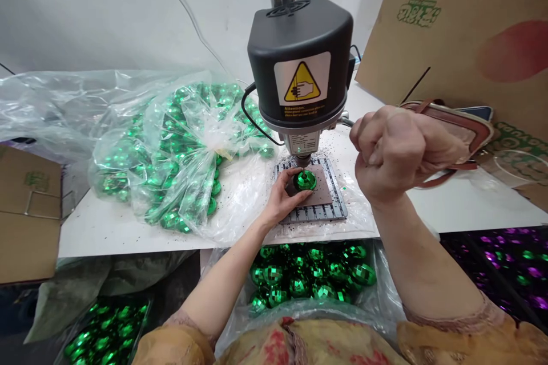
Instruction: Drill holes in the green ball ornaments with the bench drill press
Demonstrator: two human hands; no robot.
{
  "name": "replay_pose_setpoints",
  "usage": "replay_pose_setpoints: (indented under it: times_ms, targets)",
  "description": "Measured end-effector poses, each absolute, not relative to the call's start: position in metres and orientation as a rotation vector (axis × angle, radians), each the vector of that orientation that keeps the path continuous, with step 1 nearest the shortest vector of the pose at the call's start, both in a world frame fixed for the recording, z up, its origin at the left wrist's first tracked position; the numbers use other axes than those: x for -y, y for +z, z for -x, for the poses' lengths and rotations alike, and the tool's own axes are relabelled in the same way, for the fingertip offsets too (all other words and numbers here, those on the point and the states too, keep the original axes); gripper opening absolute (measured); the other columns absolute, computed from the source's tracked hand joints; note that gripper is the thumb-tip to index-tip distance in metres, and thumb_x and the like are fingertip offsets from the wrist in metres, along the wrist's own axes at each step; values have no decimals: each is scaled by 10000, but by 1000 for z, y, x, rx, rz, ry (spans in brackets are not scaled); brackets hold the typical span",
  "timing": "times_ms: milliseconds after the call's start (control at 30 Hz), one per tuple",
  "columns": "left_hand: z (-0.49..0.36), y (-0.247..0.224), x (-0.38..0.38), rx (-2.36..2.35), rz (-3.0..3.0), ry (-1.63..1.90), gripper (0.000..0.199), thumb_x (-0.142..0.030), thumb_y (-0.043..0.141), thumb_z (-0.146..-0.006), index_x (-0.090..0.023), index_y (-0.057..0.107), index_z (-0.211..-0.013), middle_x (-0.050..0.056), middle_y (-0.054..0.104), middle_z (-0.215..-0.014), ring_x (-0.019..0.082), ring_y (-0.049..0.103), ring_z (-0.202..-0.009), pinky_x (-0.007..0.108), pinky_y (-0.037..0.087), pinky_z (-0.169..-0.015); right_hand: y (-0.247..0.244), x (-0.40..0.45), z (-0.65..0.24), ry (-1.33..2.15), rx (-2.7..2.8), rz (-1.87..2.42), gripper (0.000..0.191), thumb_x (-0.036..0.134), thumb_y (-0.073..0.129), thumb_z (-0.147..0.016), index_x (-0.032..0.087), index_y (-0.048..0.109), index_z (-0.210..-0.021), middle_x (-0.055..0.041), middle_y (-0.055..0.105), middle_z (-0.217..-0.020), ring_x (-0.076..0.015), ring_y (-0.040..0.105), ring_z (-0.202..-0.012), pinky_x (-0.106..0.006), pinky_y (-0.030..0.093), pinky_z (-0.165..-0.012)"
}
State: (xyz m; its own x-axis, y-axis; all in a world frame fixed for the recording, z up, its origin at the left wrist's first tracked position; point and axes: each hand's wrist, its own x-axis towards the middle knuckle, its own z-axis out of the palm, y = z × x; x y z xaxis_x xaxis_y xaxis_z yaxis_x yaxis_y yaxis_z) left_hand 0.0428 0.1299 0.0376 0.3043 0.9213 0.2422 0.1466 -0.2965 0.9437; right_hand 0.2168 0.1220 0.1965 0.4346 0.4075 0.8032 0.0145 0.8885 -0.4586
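Note:
My left hand (283,198) grips a shiny green mirrored ball (305,181) from the side, holding it on a brown pad (322,198) on a slotted metal plate (334,182). The ball sits directly under the chuck (302,158) of a black-headed bench drill (299,57), and the bit's tip is hidden. My right hand (387,154) is a raised fist closed around the drill's side lever (351,122), with most of the lever hidden. Behind that fist lies a brown-trimmed purse (449,131).
A tied plastic bag of green balls (171,154) lies left of the drill on the white table (107,239), with dark specks scattered nearby. Below the table edge are an open bag of green balls (308,279), a tray of them (107,325), and purple-green ornaments (500,268). Cardboard (449,28) stands right.

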Motion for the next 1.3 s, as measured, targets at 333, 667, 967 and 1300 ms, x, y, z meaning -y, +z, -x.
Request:
replay_pose_setpoints:
  times_ms: [333, 667, 967, 1300]
  targets:
    - [-43, 37, -129, -981, -1677, 1089, 607, -503, 824, -804, -224, 562, -1275, 115, 625, -1314, 274, 624, -1223, 463, 486, -1098, 188, -126, -217, 138, 1110, 330, 587, 246, 603, -878, 167, 126, -544, 46, 249, -451, -47, 228, -397, -286, 163, -429]
    - [-44, 38, -129, -971, -1670, 1089, 596, -488, 826, -807, -221, 563, -1270, 115, 622, -1329, 275, 618, -1241, 453, 477, -1109, 178, -135, -219, 19, 1166, 202, 543, 183, 599, -845, 173, 157, -530, 56, 285, -438, -48, 237, -376, -270, 234, -395]
    - [-45, 40, -128, -1002, -1659, 1100, 607, -512, 830, -794, -208, 580, -1256, 114, 649, -1286, 269, 641, -1196, 442, 502, -1076, 165, -134, -218, 23, 1157, 187, 560, 187, 625, -849, 178, 187, -502, 53, 262, -417, -60, 250, -362, -290, 256, -400]
    - [-42, 53, -98, -1270, -1827, 1348, 458, -406, 844, -785, -215, 619, -1135, 79, 692, -1112, 258, 672, -1068, 426, 541, -971, 240, -146, -213, 318, 1040, 223, 454, 176, 662, -880, 215, 387, -520, 84, 318, -413, -59, 268, -342, -278, 159, -399]
